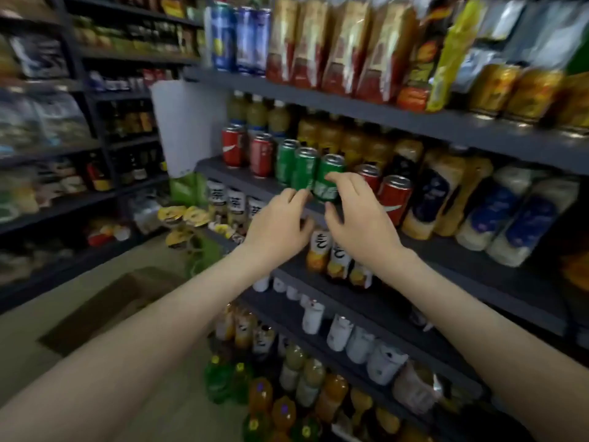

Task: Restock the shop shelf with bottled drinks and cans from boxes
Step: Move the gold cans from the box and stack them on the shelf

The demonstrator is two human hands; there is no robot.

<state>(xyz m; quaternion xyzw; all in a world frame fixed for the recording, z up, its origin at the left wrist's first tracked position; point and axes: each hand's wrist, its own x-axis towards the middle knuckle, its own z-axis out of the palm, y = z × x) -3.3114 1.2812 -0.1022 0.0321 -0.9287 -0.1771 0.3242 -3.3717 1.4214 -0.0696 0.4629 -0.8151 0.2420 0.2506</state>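
Green aluminium drink can point(331, 178), gripped in the right hand point(357, 218), is at the dark metal shelf point(446, 250); the left hand point(277, 224) alongside, hold unclear. Shelves look nearly full; this can is not yet released.

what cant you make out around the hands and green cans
Head view:
- base of the front green can: hidden by the right hand; whether it sits on the shelf is unclear.
- grip of the left hand on the next green can: fingertips blurred.
- floor box contents: dark, blurred.

Right hand point(357, 218) around rightmost green can point(330, 173)
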